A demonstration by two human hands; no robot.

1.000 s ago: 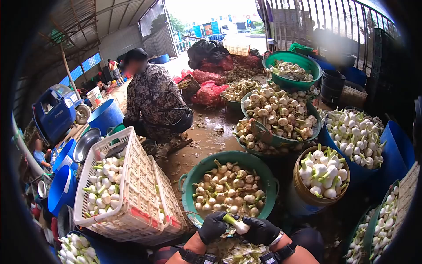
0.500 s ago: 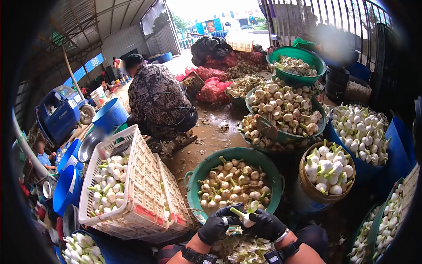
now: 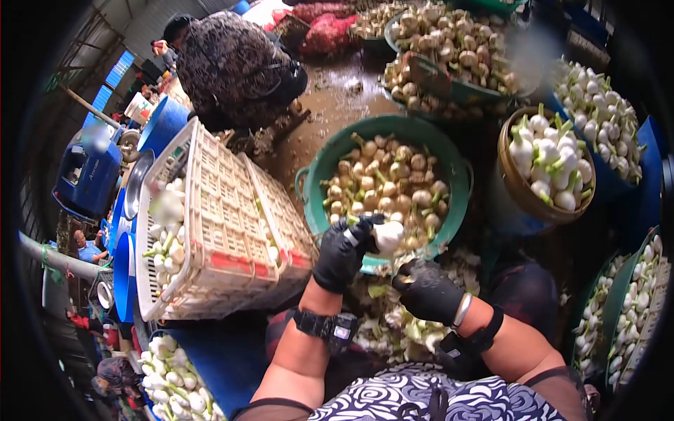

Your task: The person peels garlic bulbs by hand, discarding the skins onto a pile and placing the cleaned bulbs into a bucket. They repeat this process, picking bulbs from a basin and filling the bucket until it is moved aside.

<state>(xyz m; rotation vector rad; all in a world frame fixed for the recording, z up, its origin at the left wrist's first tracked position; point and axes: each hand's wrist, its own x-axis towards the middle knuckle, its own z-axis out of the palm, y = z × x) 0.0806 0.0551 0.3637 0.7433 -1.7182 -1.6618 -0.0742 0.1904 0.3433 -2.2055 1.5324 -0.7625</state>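
In a black glove, my left hand [image 3: 344, 254] is closed round a white garlic bulb [image 3: 387, 237] over the near rim of a green tub [image 3: 456, 203]. Unpeeled, brownish garlic bulbs [image 3: 386, 184] fill the bottom of that tub. My right hand [image 3: 430, 291], gloved in black too, is a little lower and to the right, apart from the bulb. Its fingers are curled together, and whatever may be between them is hidden. Beneath both hands lies a heap of pale garlic peelings [image 3: 397, 319].
White plastic crates [image 3: 232, 231] of garlic stand tilted at left. At right are a brown-rimmed bucket [image 3: 516, 186] of clean bulbs and a blue tub [image 3: 632, 175]. Another person [image 3: 232, 67] crouches beyond, beside wet floor. More heaped garlic tubs [image 3: 463, 52] stand at the back.
The view has tilted downward. My hands have separated: the left keeps the garlic bulb and has turned it, while the right has drawn away down and to the right.
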